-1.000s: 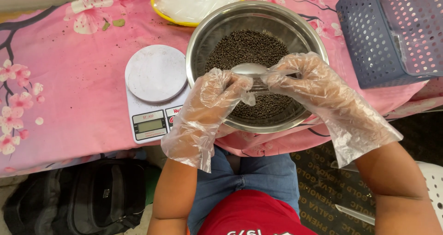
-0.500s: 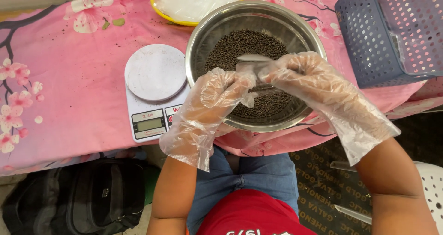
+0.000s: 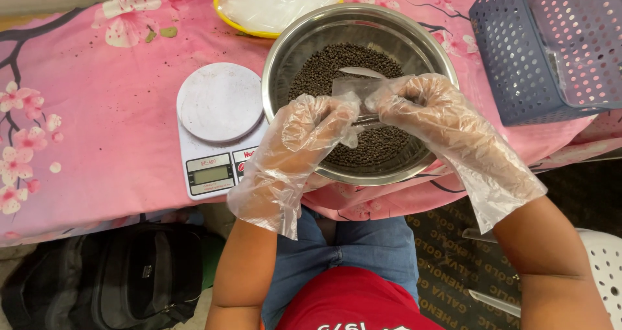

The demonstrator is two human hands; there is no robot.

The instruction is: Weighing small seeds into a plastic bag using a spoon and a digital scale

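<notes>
Currently both hands, in loose clear plastic gloves, work over a steel bowl (image 3: 285,64) of small dark round seeds (image 3: 337,61) that sits on the bench near its front edge. Left hand (image 3: 311,132): fingers curled, grip pinched on the left edge of a small clear plastic bag (image 3: 355,84). Right hand (image 3: 424,106): fingers bent, grip pinched on the bag's right edge. Bag is held between the two hands just above the seeds; whether it holds anything, cannot tell. White digital kitchen scale (image 3: 217,126) stands just left of the bowl, its round platform bare. Yellow-rimmed dish (image 3: 223,9) covered with clear film lies behind the bowl. Blue perforated plastic basket (image 3: 518,51) sits to the right. Bench is covered by a pink floral cloth (image 3: 97,123). Black backpack (image 3: 110,278) lies on the floor below.
</notes>
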